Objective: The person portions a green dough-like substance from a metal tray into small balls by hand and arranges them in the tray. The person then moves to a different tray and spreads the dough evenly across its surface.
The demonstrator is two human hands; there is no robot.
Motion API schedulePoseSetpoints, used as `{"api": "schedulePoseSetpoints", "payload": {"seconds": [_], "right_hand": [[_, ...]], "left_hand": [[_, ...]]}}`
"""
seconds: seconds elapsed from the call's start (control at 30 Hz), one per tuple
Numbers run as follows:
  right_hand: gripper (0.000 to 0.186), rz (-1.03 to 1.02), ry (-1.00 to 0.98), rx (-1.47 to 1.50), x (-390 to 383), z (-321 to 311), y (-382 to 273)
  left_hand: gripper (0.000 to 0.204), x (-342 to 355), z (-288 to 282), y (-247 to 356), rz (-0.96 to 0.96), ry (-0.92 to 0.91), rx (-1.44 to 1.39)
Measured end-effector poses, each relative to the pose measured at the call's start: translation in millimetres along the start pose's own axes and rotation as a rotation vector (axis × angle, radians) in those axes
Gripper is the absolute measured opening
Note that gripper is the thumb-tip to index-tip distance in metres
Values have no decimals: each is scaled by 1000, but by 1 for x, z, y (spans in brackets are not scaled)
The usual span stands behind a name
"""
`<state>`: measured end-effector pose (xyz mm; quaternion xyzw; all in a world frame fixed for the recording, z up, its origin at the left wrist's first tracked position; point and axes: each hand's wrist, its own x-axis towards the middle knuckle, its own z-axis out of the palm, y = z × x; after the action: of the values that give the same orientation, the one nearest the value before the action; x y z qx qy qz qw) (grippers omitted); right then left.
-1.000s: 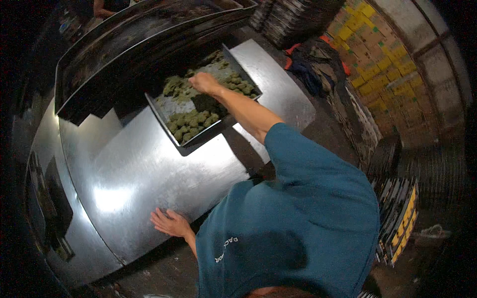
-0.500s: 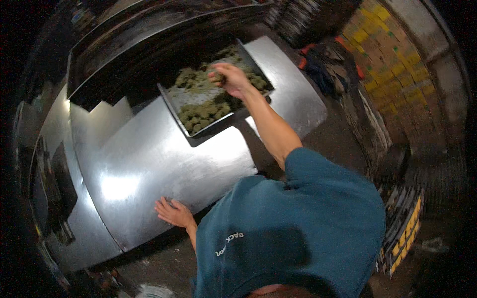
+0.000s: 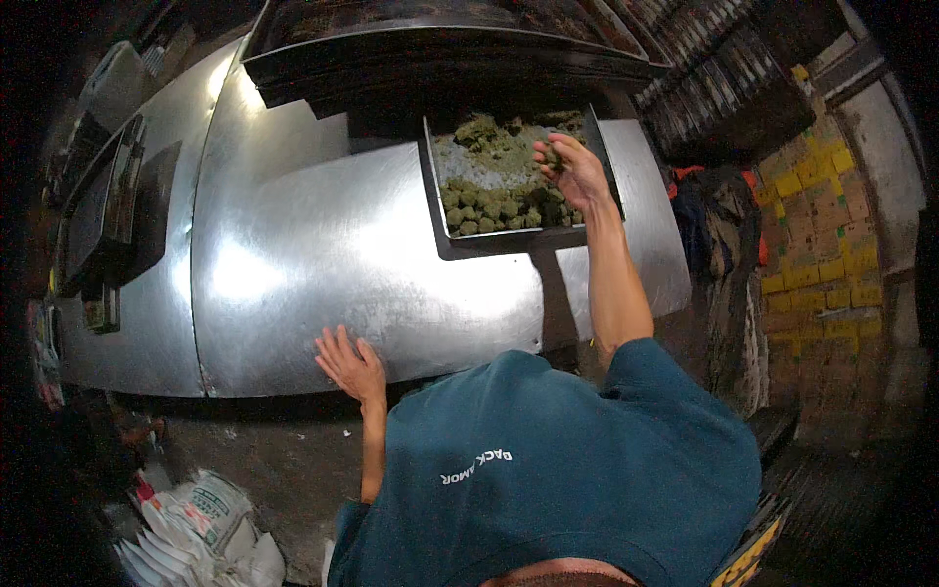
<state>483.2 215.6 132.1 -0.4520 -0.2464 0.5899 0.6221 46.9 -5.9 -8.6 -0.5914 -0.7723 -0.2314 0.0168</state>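
Observation:
A metal tray (image 3: 432, 181) lies on the steel table (image 3: 293, 323). Small rounded greenish-brown lumps (image 3: 484, 207) line its near side in rows, and a looser heap of similar crumbly stuff (image 3: 489, 132) lies toward the back. Over the tray's right half, my right hand (image 3: 575, 174) has its fingers curled in around what looks like a greenish lump, partly hidden by the fingers. My left hand (image 3: 350, 367) rests flat near the table's front edge with its fingers spread, holding nothing.
A large dark open-topped metal box (image 3: 460, 39) stands behind the tray. Dark stacked trays (image 3: 724, 93) are at the back right, near cartons with yellow tape (image 3: 817, 235). White sacks (image 3: 210, 509) lie on the floor at lower left. A dark rectangular pan (image 3: 103, 210) is at far left.
The view has turned, so the table now lies straighter and the tray appears further right. My right hand stays over the tray with fingers curled; my left hand still lies flat on the table.

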Motion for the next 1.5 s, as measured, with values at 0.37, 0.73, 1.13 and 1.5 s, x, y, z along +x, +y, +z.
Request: {"api": "schedulePoseSetpoints", "payload": {"seconds": [0.37, 0.73, 1.13, 1.5], "right_hand": [[51, -75, 210, -267, 13, 15, 12], [42, 97, 80, 112, -11, -34, -4], [40, -648, -114, -1685, 87, -79, 18], [24, -330, -343, -1883, 206, -55, 66]], "left_hand": [[42, 2, -3, 0, 3, 2, -22], [42, 3, 0, -2, -29, -13, 2], [43, 9, -11, 7, -44, -64, -3], [45, 8, 2, 0, -15, -30, 20]]}}
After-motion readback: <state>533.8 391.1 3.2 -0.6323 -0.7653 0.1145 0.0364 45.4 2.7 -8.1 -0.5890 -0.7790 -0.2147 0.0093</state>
